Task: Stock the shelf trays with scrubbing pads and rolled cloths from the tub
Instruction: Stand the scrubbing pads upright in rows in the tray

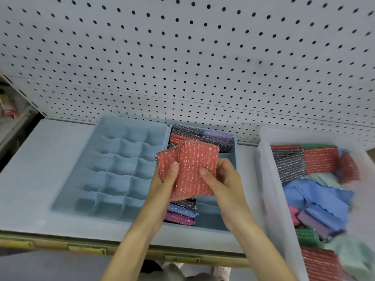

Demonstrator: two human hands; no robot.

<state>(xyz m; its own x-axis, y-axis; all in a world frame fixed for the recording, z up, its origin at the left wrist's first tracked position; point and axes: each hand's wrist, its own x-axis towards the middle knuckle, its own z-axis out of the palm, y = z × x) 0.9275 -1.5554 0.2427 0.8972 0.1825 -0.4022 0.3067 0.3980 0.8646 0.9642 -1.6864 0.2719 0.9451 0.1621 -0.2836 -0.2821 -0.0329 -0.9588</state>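
Where the narrow tray [228, 157] sits on the shelf [30, 179], two red scrubbing pads [194, 159] are held just above its middle section. The left hand [166, 183] and the right hand [221, 179] each pinch the lower part of the pads, thumbs on the near face and fingers behind.

Other pads stand on edge at the far and near ends of that tray.

Assessment: the pads look light, soft and springy, and their coarse glittering knit should resist slipping. They are best gripped by the flat faces and squeezed together, so they slide edgewise into the gap.

More pads and cloths lie in the tub [265, 179] to the right. The gridded tray [81, 212] stands to the left.
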